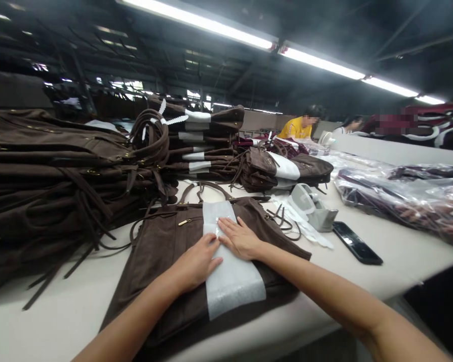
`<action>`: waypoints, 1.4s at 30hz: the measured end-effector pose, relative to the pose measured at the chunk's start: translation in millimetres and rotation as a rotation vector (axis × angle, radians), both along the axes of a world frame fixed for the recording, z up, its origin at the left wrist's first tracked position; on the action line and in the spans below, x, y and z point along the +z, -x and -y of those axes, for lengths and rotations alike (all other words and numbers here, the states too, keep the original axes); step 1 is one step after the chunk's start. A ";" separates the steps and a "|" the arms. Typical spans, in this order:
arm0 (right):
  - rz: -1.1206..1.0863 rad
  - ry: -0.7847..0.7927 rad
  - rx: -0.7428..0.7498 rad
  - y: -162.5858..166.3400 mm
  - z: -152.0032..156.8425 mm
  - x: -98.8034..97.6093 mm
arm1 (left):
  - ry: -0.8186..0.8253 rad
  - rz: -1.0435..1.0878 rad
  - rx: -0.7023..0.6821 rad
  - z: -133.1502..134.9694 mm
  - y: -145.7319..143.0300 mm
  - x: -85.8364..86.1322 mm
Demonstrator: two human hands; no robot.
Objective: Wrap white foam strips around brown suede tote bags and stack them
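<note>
A dark brown handbag (166,246) lies flat on the table before me, its handles pointing away. Around its middle runs a white paper strip (234,281), with a small shiny patch like clear tape (218,229) near the top. My right hand (241,239) lies flat on the strip, fingers stretched out. Just left of it, my left hand (198,261) presses its fingertips beside the shiny patch, thumb apart from the bent fingers. A gold zipper pull (184,221) shows on the bag's left side.
Stacked brown bags (53,166) rise at left, with banded bags (204,141) behind. To the right are a grey tape dispenser (317,211), white paper strips (298,223) and a black phone (357,242). Plastic-wrapped bags (400,196) lie farther right, another person's hands on them. A yellow-shirted person (296,128) is behind.
</note>
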State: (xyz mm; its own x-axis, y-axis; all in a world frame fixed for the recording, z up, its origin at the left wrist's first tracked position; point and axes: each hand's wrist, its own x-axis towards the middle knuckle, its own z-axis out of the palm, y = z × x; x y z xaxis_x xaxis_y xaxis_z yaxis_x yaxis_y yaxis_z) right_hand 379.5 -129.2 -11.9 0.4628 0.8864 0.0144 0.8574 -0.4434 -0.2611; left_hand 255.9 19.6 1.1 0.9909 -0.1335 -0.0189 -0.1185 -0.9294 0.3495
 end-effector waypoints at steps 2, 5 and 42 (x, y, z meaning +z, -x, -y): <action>-0.028 -0.016 -0.015 6.7 1.1 5.4 | -0.026 0.003 0.009 0.3 1.5 0.1; -0.177 -0.136 0.009 19.7 17.1 25.2 | -0.046 0.021 0.000 -1.4 3.0 -3.1; -0.266 -0.887 -1.123 -97.6 293.6 37.7 | -0.050 0.453 -0.052 -56.8 -36.3 -90.0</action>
